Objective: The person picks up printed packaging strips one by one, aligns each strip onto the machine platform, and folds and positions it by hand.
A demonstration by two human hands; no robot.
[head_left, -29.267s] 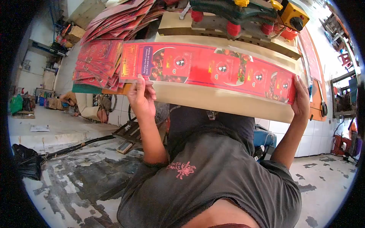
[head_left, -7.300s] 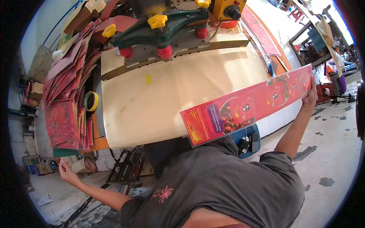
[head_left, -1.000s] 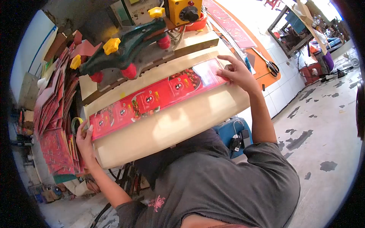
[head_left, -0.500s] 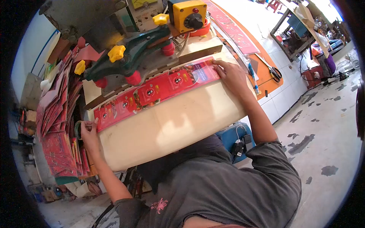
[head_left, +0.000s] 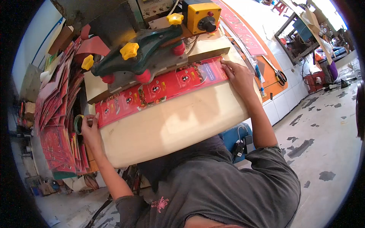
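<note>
Our left grip [head_left: 91, 130] touching red strip's [head_left: 156, 88] left end, right grip [head_left: 240, 78] touching other; we cannot tell whether either clamps it. Strip lies across cream board [head_left: 175, 117], along front of press [head_left: 140, 49].

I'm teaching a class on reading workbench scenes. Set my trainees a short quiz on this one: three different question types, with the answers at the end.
1. True or false: the left hand and the right hand are at opposite ends of the red printed strip.
2. How many yellow knobs stand on the dark green metal bar?
A) one
B) three
C) five
3. Fill in the blank: on the orange surface, beyond the right hand, lies a pair of dark-handled ____.

Key: 1. True. 2. B. 3. scissors.
</note>
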